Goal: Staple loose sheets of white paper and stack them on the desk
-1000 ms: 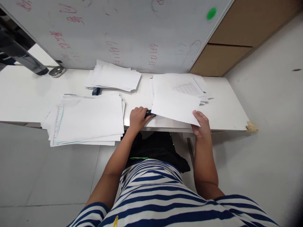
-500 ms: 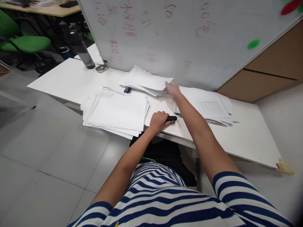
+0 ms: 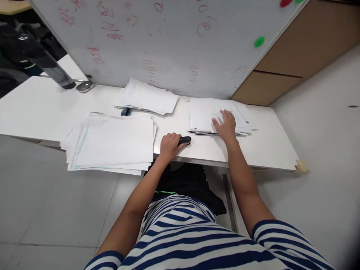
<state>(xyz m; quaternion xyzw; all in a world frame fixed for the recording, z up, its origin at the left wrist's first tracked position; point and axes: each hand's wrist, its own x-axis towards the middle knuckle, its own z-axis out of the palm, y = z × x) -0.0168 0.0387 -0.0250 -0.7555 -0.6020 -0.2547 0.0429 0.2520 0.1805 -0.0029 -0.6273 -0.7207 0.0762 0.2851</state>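
Observation:
Near the table's front edge, my left hand (image 3: 169, 145) is wrapped round a black stapler (image 3: 185, 140), which lies on the table top. My right hand (image 3: 226, 124) rests over the right paper stack (image 3: 202, 114), its fingers apart and holding nothing. Printed lines show on the top sheet there, partly covered by my fingers. A large stack of white paper (image 3: 118, 140) sits to the left of my left hand and juts over the front edge. Behind it, against the whiteboard, lies a smaller paper stack (image 3: 149, 96).
A whiteboard (image 3: 168, 41) with red writing rises along the back of the white table (image 3: 270, 140). At the left stand a dark bottle (image 3: 53, 69) and a computer mouse (image 3: 84, 86). A small dark blue object (image 3: 125, 111) lies between the left stacks. Brown panels (image 3: 270, 84) are at right.
My right hand has let go of a sheet at the back stack and moved right onto the right stack. My left hand stays on the stapler. The view has turned right.

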